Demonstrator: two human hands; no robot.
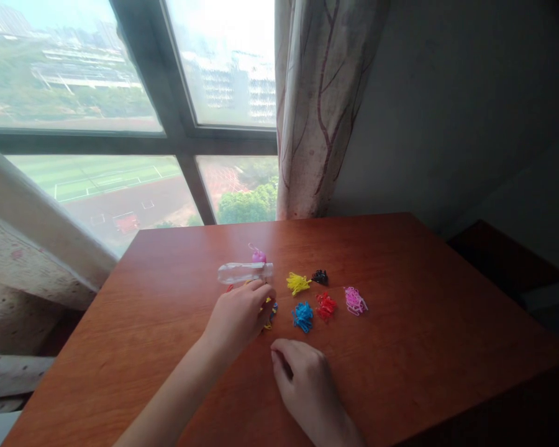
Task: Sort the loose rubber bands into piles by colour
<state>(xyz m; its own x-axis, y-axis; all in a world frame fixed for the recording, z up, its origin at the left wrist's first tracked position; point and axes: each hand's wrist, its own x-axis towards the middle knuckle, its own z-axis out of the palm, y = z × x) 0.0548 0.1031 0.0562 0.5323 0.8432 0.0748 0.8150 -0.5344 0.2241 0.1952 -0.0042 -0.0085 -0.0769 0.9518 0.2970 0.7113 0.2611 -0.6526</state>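
Observation:
My left hand [243,312] reaches over a mixed pile of coloured paper clips [269,315], yellow and blue ones showing past its fingers. Its fingers curl down with the tips mostly hidden, and I cannot make out what they grip. Nearer to me, my right hand [306,375] rests at the table with thumb and forefinger pinched together; anything between them is too small to tell. Right of the pile, paper clips lie sorted by colour: yellow clips [298,283], black clips [320,277], blue clips [302,316], red clips [325,307] and pink clips [355,300].
Behind my left hand a clear plastic container [242,273] lies on its side, with a purple piece with a loop [258,255] just beyond it. The brown wooden table [428,323] ends near a window [186,136] and a patterned curtain [314,112].

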